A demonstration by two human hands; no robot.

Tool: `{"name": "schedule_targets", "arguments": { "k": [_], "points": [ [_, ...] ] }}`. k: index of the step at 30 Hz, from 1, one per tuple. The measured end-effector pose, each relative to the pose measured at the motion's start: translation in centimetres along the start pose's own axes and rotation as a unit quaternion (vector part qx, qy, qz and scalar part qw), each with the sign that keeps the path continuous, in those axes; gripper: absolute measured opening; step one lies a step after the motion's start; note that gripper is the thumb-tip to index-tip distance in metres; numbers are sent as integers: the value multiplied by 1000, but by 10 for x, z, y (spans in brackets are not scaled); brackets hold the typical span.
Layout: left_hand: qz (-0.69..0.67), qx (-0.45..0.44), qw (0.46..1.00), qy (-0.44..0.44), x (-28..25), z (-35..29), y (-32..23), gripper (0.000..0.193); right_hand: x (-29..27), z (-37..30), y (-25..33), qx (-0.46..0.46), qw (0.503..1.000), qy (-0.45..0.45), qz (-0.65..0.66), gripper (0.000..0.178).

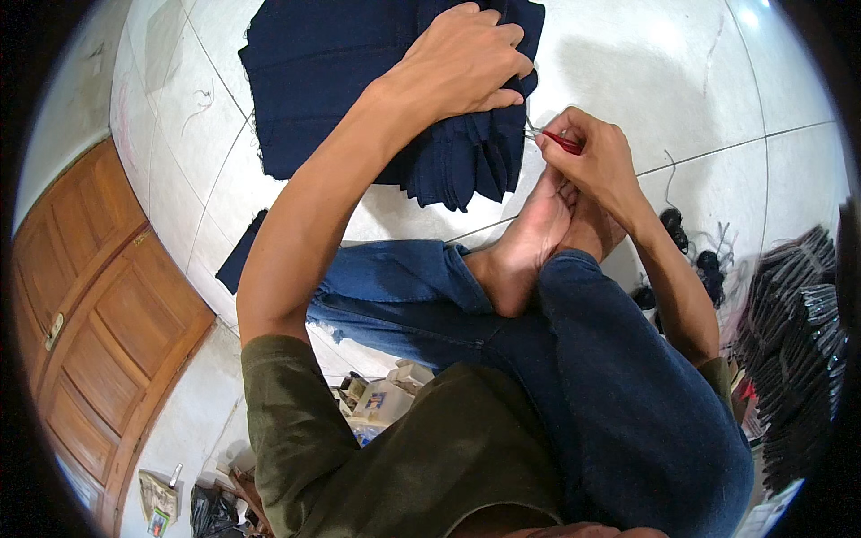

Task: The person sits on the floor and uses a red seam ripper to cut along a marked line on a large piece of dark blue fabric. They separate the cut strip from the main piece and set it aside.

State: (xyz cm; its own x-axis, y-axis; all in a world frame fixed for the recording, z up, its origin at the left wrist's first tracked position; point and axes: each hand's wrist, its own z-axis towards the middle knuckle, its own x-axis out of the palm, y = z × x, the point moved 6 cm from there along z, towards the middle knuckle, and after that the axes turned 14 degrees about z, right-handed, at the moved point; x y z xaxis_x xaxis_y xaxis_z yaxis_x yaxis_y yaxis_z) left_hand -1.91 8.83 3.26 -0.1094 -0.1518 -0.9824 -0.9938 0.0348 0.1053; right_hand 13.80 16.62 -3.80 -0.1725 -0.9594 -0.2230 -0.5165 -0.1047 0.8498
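A stack of dark navy cloth pieces [336, 94] with frayed edges lies on the floor in front of me, several layers fanned out along its near right side. Across its right part rests my left hand [475, 58], fingers curled over the edge of the cloth and gripping it. Close by on the right, my right hand [596, 161] is closed around small thread snips with a red handle [562, 142]. Their metal tips point left toward the cloth's edge; whether they touch it I cannot tell. My bare foot [520, 247] lies just below that hand.
Dark thread clumps [708, 269] lie on the tiles to the right, beside a big pile of dark bundled strips [794, 332]. A small navy scrap [240, 255] sits left of my arm. Further left is a wooden door [99, 332]; a black plastic bag [213, 511] stands low left.
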Motion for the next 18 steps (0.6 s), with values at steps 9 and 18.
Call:
{"name": "schedule_targets", "arguments": {
  "k": [9,18],
  "points": [
    [1,-2,1000,-14,1,-1,0,31,7,4,5,-51,998,-15,39,20],
    [-14,-4,1000,-6,3,4,-2,29,4,5,0,-43,997,-18,54,19]
  ]
}}
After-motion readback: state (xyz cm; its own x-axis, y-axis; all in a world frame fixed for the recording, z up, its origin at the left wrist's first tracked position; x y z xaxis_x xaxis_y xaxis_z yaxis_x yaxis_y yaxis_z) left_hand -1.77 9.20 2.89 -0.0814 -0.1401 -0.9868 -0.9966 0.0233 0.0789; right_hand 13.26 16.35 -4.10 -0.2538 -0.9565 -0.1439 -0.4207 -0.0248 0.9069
